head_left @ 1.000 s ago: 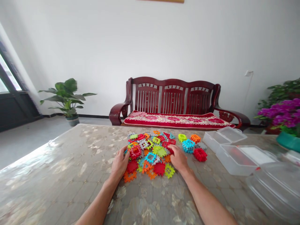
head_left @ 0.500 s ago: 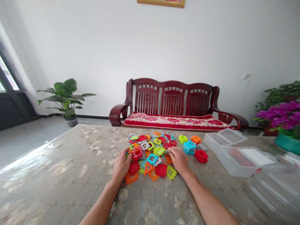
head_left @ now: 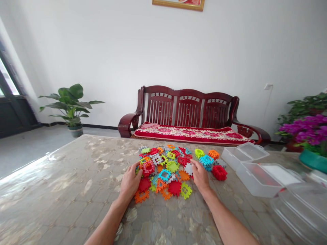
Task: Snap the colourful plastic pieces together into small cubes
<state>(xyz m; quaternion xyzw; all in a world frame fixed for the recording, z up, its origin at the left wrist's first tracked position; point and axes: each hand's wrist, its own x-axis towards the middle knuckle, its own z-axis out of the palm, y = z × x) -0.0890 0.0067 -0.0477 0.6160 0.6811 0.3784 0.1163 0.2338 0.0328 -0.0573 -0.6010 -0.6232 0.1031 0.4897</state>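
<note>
A pile of interlocking plastic building tiles (head_left: 174, 188) with toothed edges lies on the table, in red, orange, green, blue and grey. My left hand (head_left: 130, 180) rests against the left edge of the pile, thumb and fingers apart, and grips no tile that I can see. At the pile's right side, my right hand (head_left: 200, 175) pinches a grey tile (head_left: 188, 169) between thumb and fingers. Close to that hand on the right stand sorted stacks: a blue stack (head_left: 206, 162), a red stack (head_left: 219, 173), a green stack (head_left: 199, 153) and an orange stack (head_left: 214, 154). Some grey tiles lie partly hidden behind the red stack.
Clear plastic boxes (head_left: 258, 183) with open lids stand on the right, beside a large transparent lid or container (head_left: 301, 207). Purple flowers (head_left: 306, 129) in a teal pot stand at the far right. A wooden bench (head_left: 189, 105) is beyond the patterned table (head_left: 76, 190).
My right hand has drawn slightly right, and the grey tile in it now shows clearly at the pile's right side. My left hand stays at the pile's left edge.
</note>
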